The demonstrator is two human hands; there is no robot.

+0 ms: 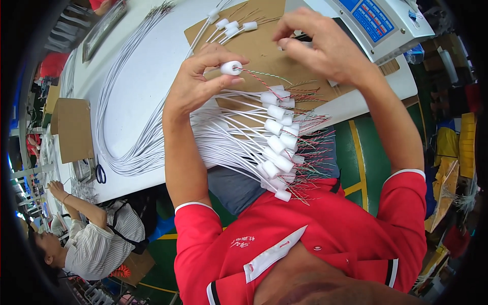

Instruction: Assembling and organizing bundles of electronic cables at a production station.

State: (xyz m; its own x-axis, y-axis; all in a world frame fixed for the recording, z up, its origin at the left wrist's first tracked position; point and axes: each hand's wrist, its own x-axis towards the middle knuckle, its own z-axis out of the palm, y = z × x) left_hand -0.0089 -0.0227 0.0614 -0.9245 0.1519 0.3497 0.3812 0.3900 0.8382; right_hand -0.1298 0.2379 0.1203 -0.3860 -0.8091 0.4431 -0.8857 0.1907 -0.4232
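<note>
Between thumb and fingers, my left hand point(201, 76) grips a white cylindrical sleeve point(231, 67) on a cable end. Thin twisted wires, red and green with white, stick out of it to the right. My right hand point(320, 43) is raised over the brown cardboard sheet point(259, 53), its thumb and forefinger drawn together. Whether anything lies in that pinch cannot be made out. Below my left hand, a bundle of white cables point(198, 140) ends in several more white sleeves point(276, 143) with bare twisted wires, hanging over the table edge towards my lap.
A control box point(373, 25) with a blue keypad panel stands at the far right of the white table point(134, 76). Several sleeved cable ends point(231, 26) lie on the cardboard's far side. Scissors point(100, 172) and a cardboard box point(72, 129) are at left, where another person point(104, 239) works.
</note>
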